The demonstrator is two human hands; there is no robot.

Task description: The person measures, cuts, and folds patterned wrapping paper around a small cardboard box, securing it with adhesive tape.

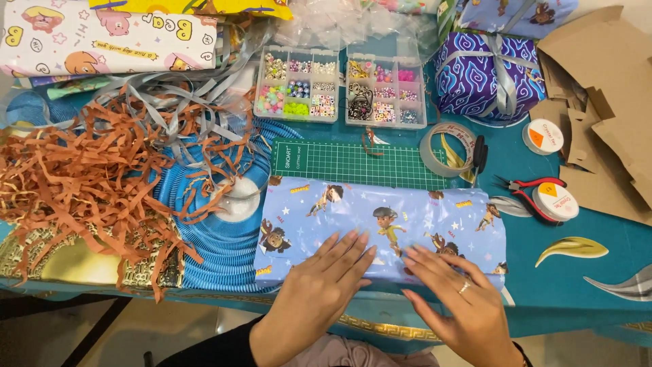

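Pressing flat with fingers spread, both hands, left hand (318, 289) and right hand (458, 299), rest palms-down, gripping nothing, on the wrapped box (380, 228).

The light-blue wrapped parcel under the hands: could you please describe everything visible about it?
The parcel is a long, flat rectangle wrapped in glossy light-blue paper printed with cartoon children, stars and small yellow labels. It lies lengthwise at the near edge of the teal table, partly over the green cutting mat. The left hand and right hand press flat on its near side, fingers spread.
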